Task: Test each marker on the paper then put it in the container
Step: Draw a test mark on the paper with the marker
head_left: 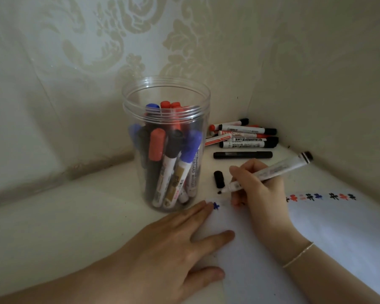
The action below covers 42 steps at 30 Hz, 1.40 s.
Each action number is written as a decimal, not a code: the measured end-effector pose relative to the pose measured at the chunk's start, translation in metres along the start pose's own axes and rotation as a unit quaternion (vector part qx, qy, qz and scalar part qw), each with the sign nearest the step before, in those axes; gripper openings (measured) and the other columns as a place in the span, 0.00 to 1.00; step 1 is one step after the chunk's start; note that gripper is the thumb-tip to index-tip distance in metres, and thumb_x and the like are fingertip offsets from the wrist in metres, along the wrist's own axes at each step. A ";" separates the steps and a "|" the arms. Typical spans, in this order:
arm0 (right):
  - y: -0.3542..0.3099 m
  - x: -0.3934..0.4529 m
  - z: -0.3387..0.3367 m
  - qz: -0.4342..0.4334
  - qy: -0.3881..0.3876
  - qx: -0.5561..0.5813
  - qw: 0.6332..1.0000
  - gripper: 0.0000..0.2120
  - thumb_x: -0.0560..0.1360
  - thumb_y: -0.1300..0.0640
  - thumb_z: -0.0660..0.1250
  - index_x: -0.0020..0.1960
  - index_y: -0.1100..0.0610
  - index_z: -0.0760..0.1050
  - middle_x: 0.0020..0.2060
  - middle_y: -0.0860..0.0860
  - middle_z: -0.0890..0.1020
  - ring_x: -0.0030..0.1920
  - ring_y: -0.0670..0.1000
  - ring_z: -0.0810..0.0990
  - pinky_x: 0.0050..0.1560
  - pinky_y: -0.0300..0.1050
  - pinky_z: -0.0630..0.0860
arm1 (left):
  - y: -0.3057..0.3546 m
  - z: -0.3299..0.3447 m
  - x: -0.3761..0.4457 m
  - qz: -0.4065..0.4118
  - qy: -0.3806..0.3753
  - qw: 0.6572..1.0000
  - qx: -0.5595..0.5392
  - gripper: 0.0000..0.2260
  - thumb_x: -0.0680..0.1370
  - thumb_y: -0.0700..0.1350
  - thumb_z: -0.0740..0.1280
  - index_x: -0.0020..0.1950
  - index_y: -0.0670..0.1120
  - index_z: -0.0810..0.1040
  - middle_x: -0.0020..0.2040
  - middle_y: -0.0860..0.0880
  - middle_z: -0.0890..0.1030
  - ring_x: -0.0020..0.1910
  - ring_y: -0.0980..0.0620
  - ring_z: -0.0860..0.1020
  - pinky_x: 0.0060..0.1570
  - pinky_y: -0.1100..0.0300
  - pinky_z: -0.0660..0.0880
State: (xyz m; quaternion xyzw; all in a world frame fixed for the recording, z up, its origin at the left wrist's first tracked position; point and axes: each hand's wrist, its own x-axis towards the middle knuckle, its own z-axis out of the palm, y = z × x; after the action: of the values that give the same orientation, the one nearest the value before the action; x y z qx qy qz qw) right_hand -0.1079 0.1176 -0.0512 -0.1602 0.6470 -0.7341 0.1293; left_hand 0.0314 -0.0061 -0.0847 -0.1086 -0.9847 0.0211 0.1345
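Your right hand (259, 189) pinches an uncapped black whiteboard marker (270, 172) pen-fashion, its nib poised just above the white paper's (316, 238) near-left corner, ready for a test stroke. Its black cap (219, 179) lies just beside the nib. Your left hand (173, 249) presses flat, fingers spread, likely pinning the sheet. The clear plastic jar (166, 137) alongside holds tested markers; untested markers (244, 136) wait in the corner.

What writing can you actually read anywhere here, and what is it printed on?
"WHITEBOARD MARKER", partly hidden: on the barrel of a blue-capped marker in the clear container.
Labels on the loose markers in the corner: print too small to read.
Print on the marker held in the right hand: blurred.
Coloured marks on the paper: test scribbles, not words.
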 end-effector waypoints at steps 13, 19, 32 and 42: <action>0.009 0.001 0.003 -0.012 -0.003 -0.159 0.987 0.11 0.71 0.69 0.65 0.31 0.66 0.68 0.19 0.55 0.72 0.18 0.51 0.69 0.20 0.38 0.65 | -0.001 0.000 0.003 0.003 0.007 1.000 0.019 0.23 0.79 0.65 0.46 0.68 0.61 0.69 0.67 0.43 0.75 0.65 0.48 0.75 0.59 0.53 0.73; 0.013 0.001 0.004 -0.041 0.013 -0.188 0.981 0.14 0.71 0.68 0.65 0.30 0.64 0.65 0.23 0.56 0.66 0.23 0.53 0.64 0.26 0.46 0.64 | -0.006 -0.007 0.006 0.020 -0.003 0.999 0.029 0.23 0.77 0.67 0.49 0.66 0.61 0.72 0.64 0.44 0.78 0.62 0.49 0.77 0.57 0.55 0.75; 0.013 0.001 0.005 -0.064 -0.002 -0.197 0.978 0.15 0.70 0.70 0.64 0.29 0.66 0.61 0.22 0.58 0.65 0.23 0.52 0.64 0.24 0.41 0.61 | -0.009 -0.015 0.011 0.031 -0.011 0.998 0.044 0.24 0.75 0.67 0.51 0.63 0.62 0.76 0.60 0.45 0.81 0.57 0.50 0.80 0.52 0.58 0.77; 0.006 0.000 0.005 -0.059 -0.016 -0.081 0.995 0.13 0.75 0.63 0.67 0.34 0.65 0.69 0.26 0.62 0.74 0.21 0.53 0.72 0.23 0.42 0.71 | -0.010 -0.014 0.011 0.042 -0.009 0.999 0.033 0.24 0.76 0.66 0.51 0.65 0.59 0.75 0.61 0.42 0.80 0.59 0.47 0.79 0.55 0.55 0.75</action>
State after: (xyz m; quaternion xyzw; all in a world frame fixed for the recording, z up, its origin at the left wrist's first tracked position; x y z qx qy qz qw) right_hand -0.1060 0.1122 -0.0565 -0.2196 0.6920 -0.6828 0.0821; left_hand 0.0225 -0.0134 -0.0678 -0.1449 -0.9793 0.0597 0.1283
